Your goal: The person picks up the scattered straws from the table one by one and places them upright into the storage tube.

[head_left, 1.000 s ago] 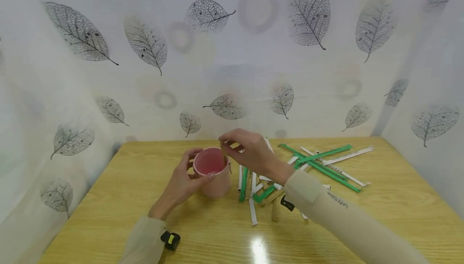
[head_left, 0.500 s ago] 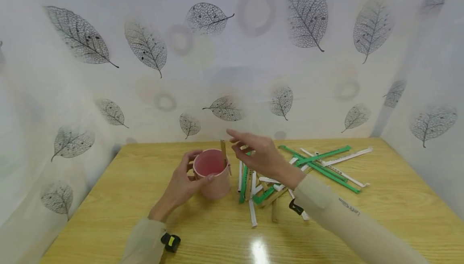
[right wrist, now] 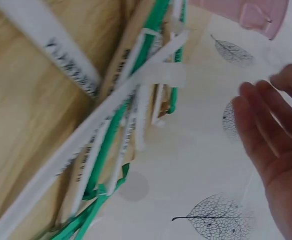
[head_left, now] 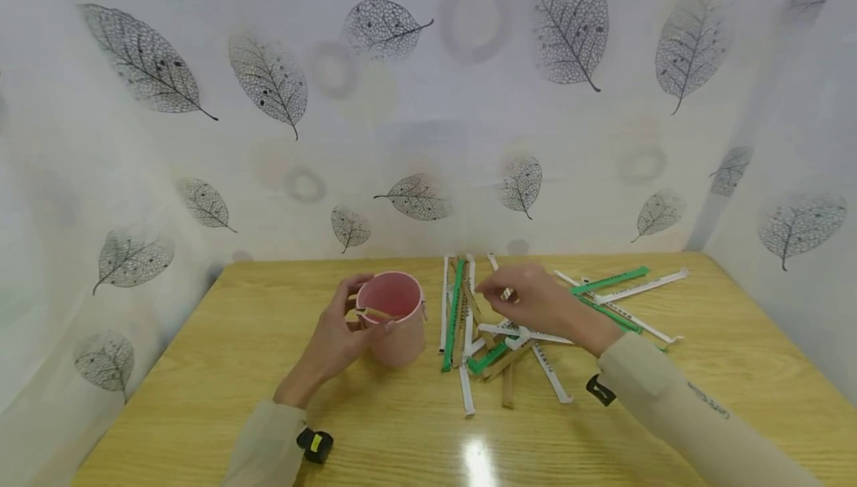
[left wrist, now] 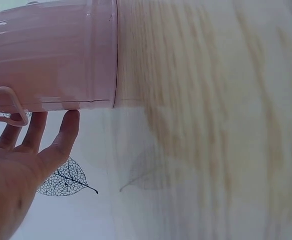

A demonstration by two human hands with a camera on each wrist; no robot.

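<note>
My left hand (head_left: 338, 334) grips a pink bucket (head_left: 398, 342) on the table, thumb at its near rim and fingers round its left side. In the left wrist view its fingertips touch the bucket's wall, by a small handle loop (left wrist: 9, 102). A brown stick packet (head_left: 378, 314) leans inside the bucket, its end at the left rim. My right hand (head_left: 535, 301) hovers over a pile of long, thin stick packets in white, green and brown, fingers loosely bent. In the right wrist view nothing shows between its fingers, and a white packet (right wrist: 93, 132) lies across the pile.
Right of the pile, green packets (head_left: 612, 280) and white packets (head_left: 646, 286) lie crossed on the wooden table (head_left: 201, 398). A leaf-patterned sheet (head_left: 428, 115) stands behind and along both sides. Black straps with a device hang at both wrists.
My right hand has let go of the brown packet and moved right over the pile. The packet, upright at the bucket's right side before, now leans to the left rim. My left hand stays put.
</note>
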